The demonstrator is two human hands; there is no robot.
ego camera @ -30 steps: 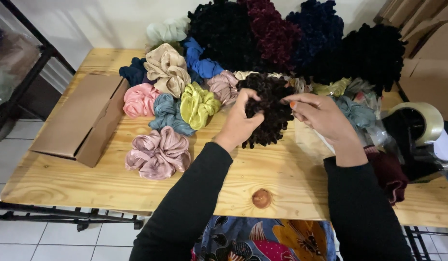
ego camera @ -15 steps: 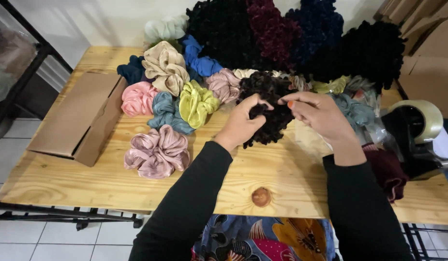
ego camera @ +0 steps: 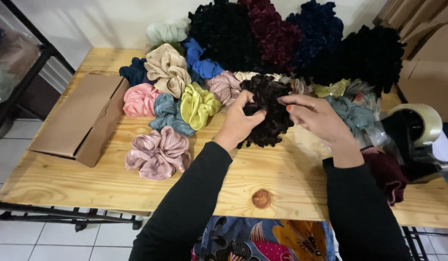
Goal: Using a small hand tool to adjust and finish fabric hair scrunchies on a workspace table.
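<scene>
My left hand [ego camera: 239, 122] and my right hand [ego camera: 315, 116] both grip a dark brown fluffy scrunchie [ego camera: 268, 111] over the middle of the wooden table [ego camera: 243, 169]. The left fingers pinch its left side, the right fingers pinch its top right. Satin scrunchies lie to the left: a dusty pink one [ego camera: 158, 152], a yellow-green one [ego camera: 198, 104], a grey-blue one [ego camera: 168, 114], a pink one [ego camera: 140, 100] and a beige one [ego camera: 168, 70].
A closed cardboard box [ego camera: 81, 118] lies at the table's left. Large velvet scrunchies in black [ego camera: 224, 34], maroon [ego camera: 272, 34] and navy [ego camera: 318, 38] are piled at the back. A tape dispenser [ego camera: 417, 130] stands at the right edge, with a maroon cloth [ego camera: 386, 174] beside it.
Both hands stay on the dark scrunchie; the fingers have shifted slightly around it, turning it a little.
</scene>
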